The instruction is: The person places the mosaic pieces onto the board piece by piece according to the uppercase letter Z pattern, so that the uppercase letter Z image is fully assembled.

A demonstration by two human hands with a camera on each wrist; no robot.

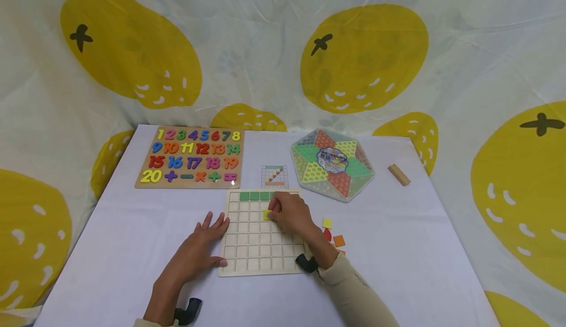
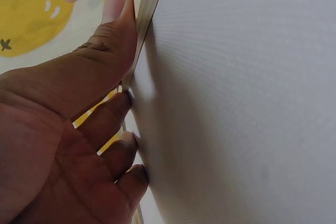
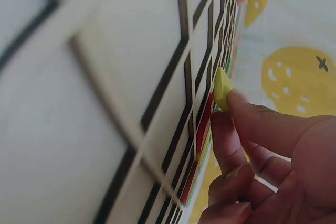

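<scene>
A wooden grid board [image 1: 247,241] lies on the white-covered table, with several green square tiles [image 1: 254,196] in its top row. My right hand [image 1: 292,214] is over the board's upper middle, pinching a yellow square tile [image 3: 222,88] between thumb and fingertips. That tile is tilted close over the grid in the right wrist view. Red pieces [image 3: 203,124] sit in cells beyond it, hidden behind the hand in the head view. At the board's left side my left hand [image 1: 201,243] rests with fingers spread, its thumb [image 2: 115,9] on the edge near the lower corner.
Loose yellow [image 1: 327,223], red [image 1: 327,234] and orange tiles [image 1: 339,241] lie right of the board. Behind it are a pattern card [image 1: 274,176], a colourful number board [image 1: 146,185] and a hexagonal star-patterned game box [image 1: 332,164]. A small wooden block [image 1: 399,175] lies far right.
</scene>
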